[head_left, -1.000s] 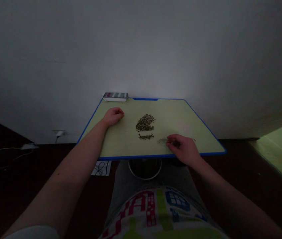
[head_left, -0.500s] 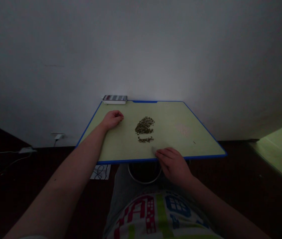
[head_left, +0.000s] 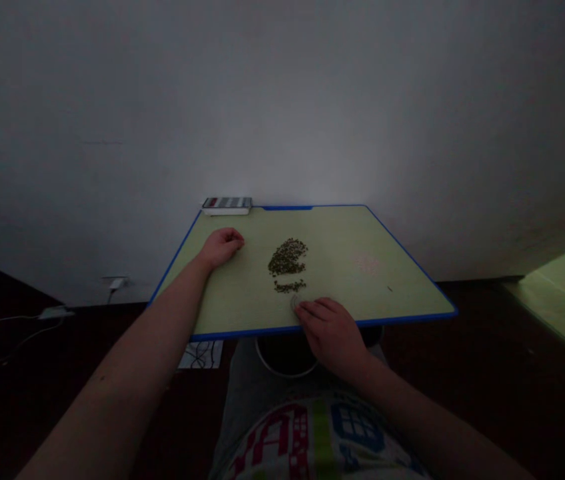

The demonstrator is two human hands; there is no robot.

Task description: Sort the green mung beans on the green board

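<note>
A heap of small brown-green grains or seeds (head_left: 286, 259) lies mid-board, with a thin row of the same grains (head_left: 290, 287) just below it. My right hand (head_left: 331, 333) is closed at the board's near edge. Its fingertips pinch a small clear, curved piece (head_left: 295, 302), just below the row; its exact kind is too dim to tell. Left of the heap, my left hand (head_left: 222, 247) rests on the board with its fingers curled together. Whatever they hold, if anything, is hidden.
The pale yellow board (head_left: 242, 303) has a blue rim and meets the wall. A white box with a striped top (head_left: 227, 206) stands at its far left corner. Below the near edge sits a metal-rimmed bowl (head_left: 287, 375). A dark sliver (head_left: 390, 289) lies at right.
My right hand has moved left along the near edge with the clear piece, from the right side to below the row of grains. My left hand stays in place.
</note>
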